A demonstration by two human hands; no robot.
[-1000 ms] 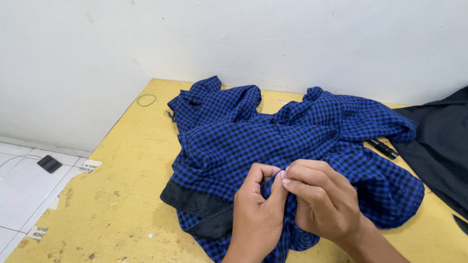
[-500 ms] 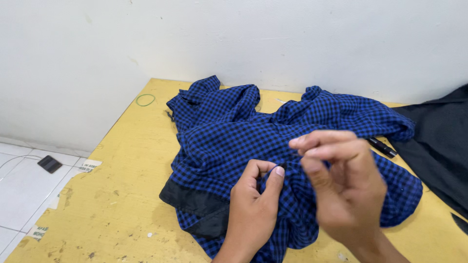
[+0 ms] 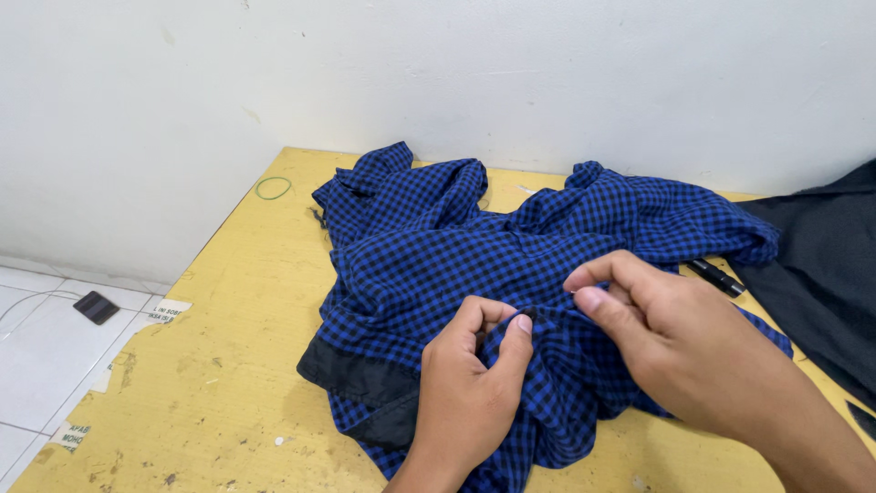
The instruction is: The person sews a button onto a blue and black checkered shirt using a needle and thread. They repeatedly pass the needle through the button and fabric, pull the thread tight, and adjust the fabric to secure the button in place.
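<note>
Blue checked shirt (image 3: 511,274) bunched on the yellow tabletop (image 3: 228,365).
Left hand (image 3: 470,388) pinches a fold; right hand (image 3: 675,347) has returned, fingertips pinched together beside it.

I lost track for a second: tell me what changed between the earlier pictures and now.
The right hand lifted away from the left, then came back down beside it. The left hand kept its grip on a fold of the blue checked shirt. Shirt and yellow table stayed put.
</note>
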